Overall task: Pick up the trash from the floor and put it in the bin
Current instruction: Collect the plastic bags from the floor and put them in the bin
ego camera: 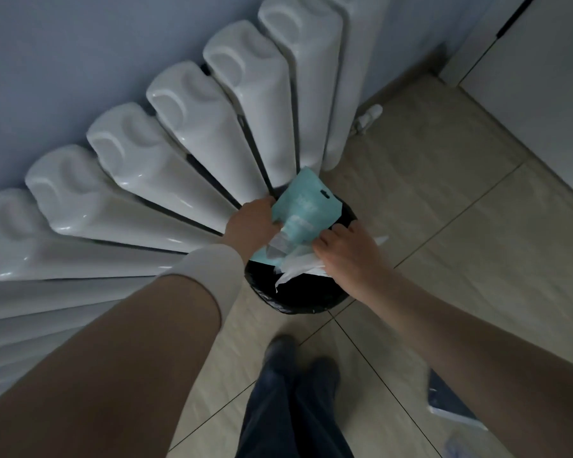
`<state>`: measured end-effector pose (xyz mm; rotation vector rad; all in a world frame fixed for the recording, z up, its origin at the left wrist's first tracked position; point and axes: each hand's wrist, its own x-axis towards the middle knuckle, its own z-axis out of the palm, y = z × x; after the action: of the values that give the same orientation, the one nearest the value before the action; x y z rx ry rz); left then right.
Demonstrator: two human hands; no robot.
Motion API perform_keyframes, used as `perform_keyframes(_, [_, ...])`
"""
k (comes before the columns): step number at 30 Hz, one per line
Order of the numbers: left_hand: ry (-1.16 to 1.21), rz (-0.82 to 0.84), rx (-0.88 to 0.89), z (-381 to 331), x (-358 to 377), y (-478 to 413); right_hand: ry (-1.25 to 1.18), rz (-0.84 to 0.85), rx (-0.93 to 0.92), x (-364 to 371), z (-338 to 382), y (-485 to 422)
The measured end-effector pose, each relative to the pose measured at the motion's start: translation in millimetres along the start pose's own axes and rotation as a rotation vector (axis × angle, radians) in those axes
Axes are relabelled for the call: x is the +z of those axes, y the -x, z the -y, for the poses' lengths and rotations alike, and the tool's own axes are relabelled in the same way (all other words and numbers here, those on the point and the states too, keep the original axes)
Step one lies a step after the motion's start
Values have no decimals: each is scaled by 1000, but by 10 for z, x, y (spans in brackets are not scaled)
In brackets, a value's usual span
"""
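Observation:
A round bin (298, 292) lined with a black bag stands on the tiled floor below the radiator. Over its opening my left hand (250, 226) grips the left edge of a teal plastic pouch (303, 206). My right hand (348, 256) is closed on crumpled white paper or film (295, 269), and its fingertips touch the pouch's lower right edge. Both pieces hang above the bin's dark inside. A clear strip of wrapper (277, 247) sticks out between the two hands.
A white column radiator (166, 166) runs along the blue-grey wall at left. My legs in dark trousers (295, 401) stand just in front of the bin. A flat blue-and-white packet (450, 404) lies on the floor at lower right. White cabinet doors (536, 61) are at upper right.

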<state>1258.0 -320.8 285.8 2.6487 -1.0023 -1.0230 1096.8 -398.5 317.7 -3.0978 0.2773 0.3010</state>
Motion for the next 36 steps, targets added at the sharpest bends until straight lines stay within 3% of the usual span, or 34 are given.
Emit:
perform_keyframes(7, [133,101,-51,188,401,-372,-128,257,30,584,28,-230])
perform_keyframes(12, [271,67,-91,274,539,-412,-173,302,158,769,23,-225])
perform_keyframes(19, [175,-66,-46,260,367,-282,-208,144,193,657,-64,-246])
perform_keyframes(22, [156,-93,-46,280,279,-247,-216,168,225,643,-52,-266])
perform_keyframes(27, [114,-125,-37,303,102,-88,-253,241,432,525,-42,-175])
perform_keyframes(36, [-353,-120,285,-122,31,570,-256,272,689,133,69,528])
